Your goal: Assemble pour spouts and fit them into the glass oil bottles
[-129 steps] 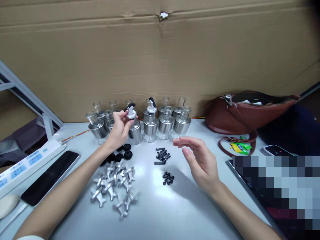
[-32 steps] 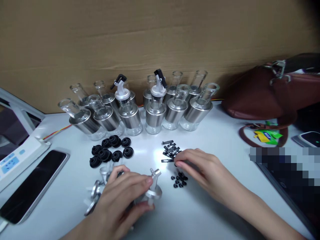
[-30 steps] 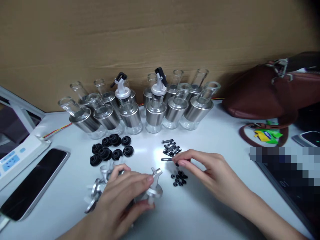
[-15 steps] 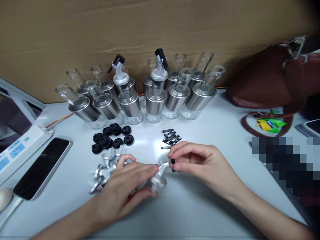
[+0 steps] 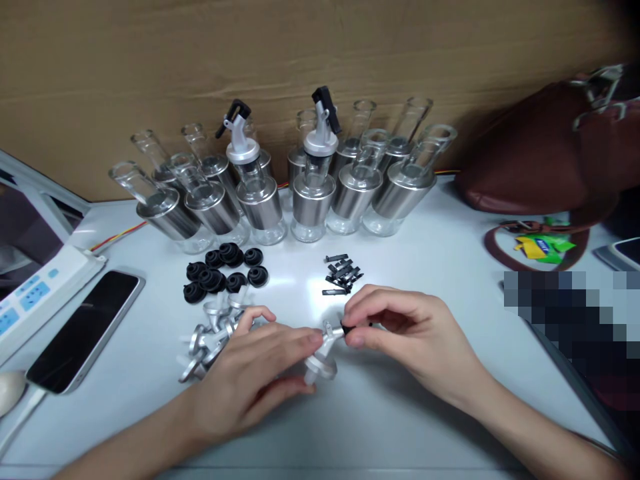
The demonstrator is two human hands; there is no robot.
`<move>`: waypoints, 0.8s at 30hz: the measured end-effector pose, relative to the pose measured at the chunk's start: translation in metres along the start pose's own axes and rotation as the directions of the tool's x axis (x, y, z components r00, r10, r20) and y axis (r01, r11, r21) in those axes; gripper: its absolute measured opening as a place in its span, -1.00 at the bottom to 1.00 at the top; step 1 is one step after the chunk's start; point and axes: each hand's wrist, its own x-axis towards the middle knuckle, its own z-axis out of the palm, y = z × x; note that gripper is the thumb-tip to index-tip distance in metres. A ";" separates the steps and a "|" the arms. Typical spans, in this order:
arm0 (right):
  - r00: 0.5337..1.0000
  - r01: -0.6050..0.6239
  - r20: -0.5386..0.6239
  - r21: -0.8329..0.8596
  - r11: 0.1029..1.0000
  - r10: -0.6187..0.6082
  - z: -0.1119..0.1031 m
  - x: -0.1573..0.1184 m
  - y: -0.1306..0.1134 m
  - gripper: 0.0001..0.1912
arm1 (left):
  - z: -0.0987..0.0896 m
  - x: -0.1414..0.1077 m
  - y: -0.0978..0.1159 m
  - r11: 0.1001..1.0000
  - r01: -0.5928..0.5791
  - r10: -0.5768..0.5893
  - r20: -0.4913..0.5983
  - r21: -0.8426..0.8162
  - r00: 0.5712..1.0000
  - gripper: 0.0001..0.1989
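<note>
A silver pourer (image 5: 325, 353) is held between the thumb and fingers of my left hand (image 5: 260, 360), its spout pointing right. My right hand (image 5: 400, 327) pinches a small black part (image 5: 347, 328) at the tip of that spout. Behind my left hand lies a pile of silver pourers (image 5: 210, 340), partly hidden by it. Black ribbed stoppers (image 5: 213, 280) sit in a group beyond the pile. Several thin black pieces (image 5: 343, 272) lie loose beyond my right hand.
Glass bottles with metal bands (image 5: 313, 203) stand in rows at the back, two topped with pourers. A phone (image 5: 85, 333) and power strip (image 5: 40, 293) are at left; a brown bag (image 5: 530, 153) and green-yellow packet (image 5: 545, 248) at right.
The black part in my right hand now meets the spout tip, where a little of it was lower before. The pourer has shifted slightly right. The view has moved a little.
</note>
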 end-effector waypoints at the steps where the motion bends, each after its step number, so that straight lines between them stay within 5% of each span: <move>1: 1.000 0.016 0.003 -0.016 1.000 -0.016 0.000 0.000 0.000 -0.91 | 0.000 0.000 0.000 1.000 -0.004 0.004 0.003 -0.008 1.000 -0.76; 4: 1.000 0.027 0.011 -0.028 0.999 -0.026 0.000 0.000 0.000 -0.92 | 0.000 -0.001 -0.001 1.000 -0.006 0.007 0.012 -0.018 1.000 -0.74; 13: 0.979 -0.203 0.061 0.161 0.966 0.196 0.004 -0.003 0.000 -0.85 | 0.001 -0.002 -0.003 1.000 -0.025 0.025 0.025 -0.018 0.999 -0.75; 24: 0.916 -0.333 0.354 0.414 0.847 0.188 -0.002 -0.001 0.009 -0.82 | -0.003 -0.004 -0.003 1.000 -0.014 0.014 0.025 -0.007 1.000 -0.71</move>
